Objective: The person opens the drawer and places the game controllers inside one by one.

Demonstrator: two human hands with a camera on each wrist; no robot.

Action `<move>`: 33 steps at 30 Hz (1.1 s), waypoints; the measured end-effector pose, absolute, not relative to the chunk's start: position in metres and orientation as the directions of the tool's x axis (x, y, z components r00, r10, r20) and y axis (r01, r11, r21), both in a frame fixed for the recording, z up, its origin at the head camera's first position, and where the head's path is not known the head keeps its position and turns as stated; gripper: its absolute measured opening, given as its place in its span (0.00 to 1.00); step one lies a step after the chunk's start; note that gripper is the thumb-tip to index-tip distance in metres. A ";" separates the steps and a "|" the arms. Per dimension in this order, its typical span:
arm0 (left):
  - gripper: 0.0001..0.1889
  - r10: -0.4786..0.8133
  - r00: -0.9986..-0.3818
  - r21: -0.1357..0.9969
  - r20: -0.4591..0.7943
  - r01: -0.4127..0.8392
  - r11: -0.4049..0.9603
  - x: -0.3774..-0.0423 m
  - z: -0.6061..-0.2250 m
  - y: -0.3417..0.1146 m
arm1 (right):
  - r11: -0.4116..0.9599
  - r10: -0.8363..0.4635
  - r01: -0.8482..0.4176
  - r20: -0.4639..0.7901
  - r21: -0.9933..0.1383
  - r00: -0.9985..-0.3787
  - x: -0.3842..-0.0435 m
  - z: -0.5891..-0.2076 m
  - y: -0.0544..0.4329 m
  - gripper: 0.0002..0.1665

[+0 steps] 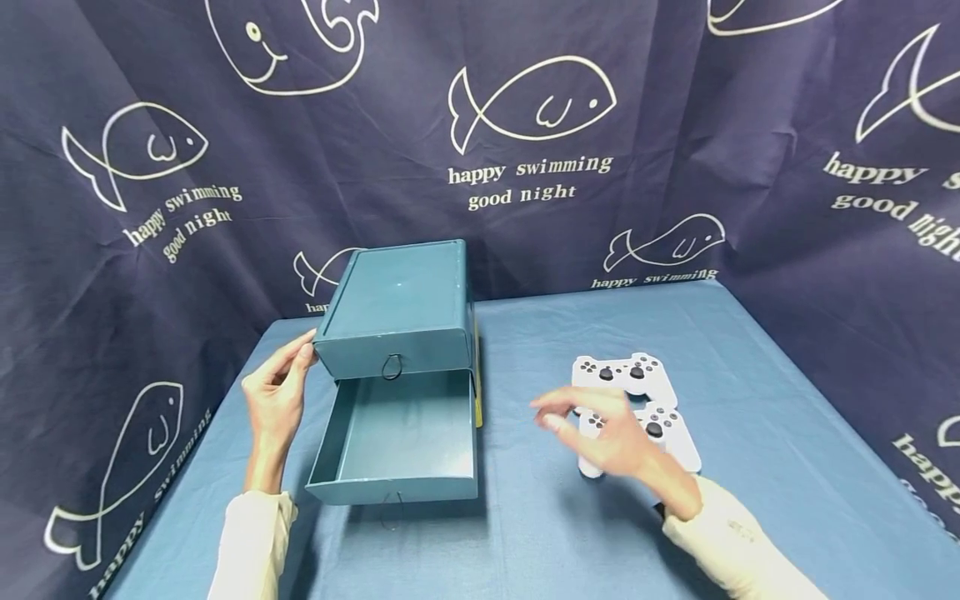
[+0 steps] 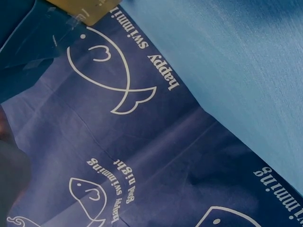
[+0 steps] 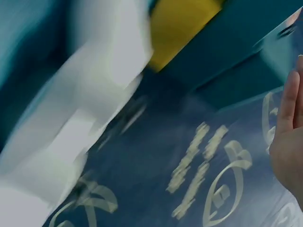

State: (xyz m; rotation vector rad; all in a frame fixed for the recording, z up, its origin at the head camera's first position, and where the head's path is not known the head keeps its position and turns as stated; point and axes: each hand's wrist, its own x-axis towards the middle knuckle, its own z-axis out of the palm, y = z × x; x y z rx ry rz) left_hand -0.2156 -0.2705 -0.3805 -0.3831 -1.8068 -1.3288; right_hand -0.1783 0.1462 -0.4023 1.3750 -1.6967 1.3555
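Note:
A teal two-drawer box (image 1: 401, 287) stands left of centre. Its lower drawer (image 1: 408, 425) is pulled out with nothing inside, while the upper drawer (image 1: 352, 354) is closed. At the box's upper front left corner, the fingertips and thumb of my left hand (image 1: 277, 400) touch its side. My right hand (image 1: 607, 429), blurred, hovers over two white game controllers with its fingers loosely bent and nothing in them. The rear controller (image 1: 656, 382) lies just behind the front controller (image 1: 681, 433), which my right hand partly covers. A blurred white shape (image 3: 90, 104) fills the right wrist view's left side.
Blue cloth (image 1: 525, 517) covers the table. Dark blue curtains (image 1: 525, 242) with fish drawings hang behind and at both sides. A yellow strip (image 1: 477, 400) shows along the box's right side. Small wire-like loops (image 1: 392, 367) hang on the drawer fronts.

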 end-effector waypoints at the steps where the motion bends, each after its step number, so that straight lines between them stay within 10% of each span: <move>1: 0.11 -0.222 -0.601 0.634 0.768 0.665 0.395 -0.216 -0.381 -0.271 | 0.008 -0.356 -0.922 0.861 -0.387 -0.364 -0.182 -0.404 0.156 0.13; 13: 0.12 -0.231 -0.599 0.637 0.767 0.666 0.389 -0.215 -0.382 -0.271 | 0.347 -0.113 -0.699 0.712 -0.625 -0.693 -0.200 -0.425 0.232 0.15; 33: 0.12 -0.233 -0.601 0.641 0.764 0.671 0.373 -0.217 -0.383 -0.271 | 0.630 -0.142 -0.396 0.401 -0.668 -0.905 -0.219 -0.442 0.299 0.29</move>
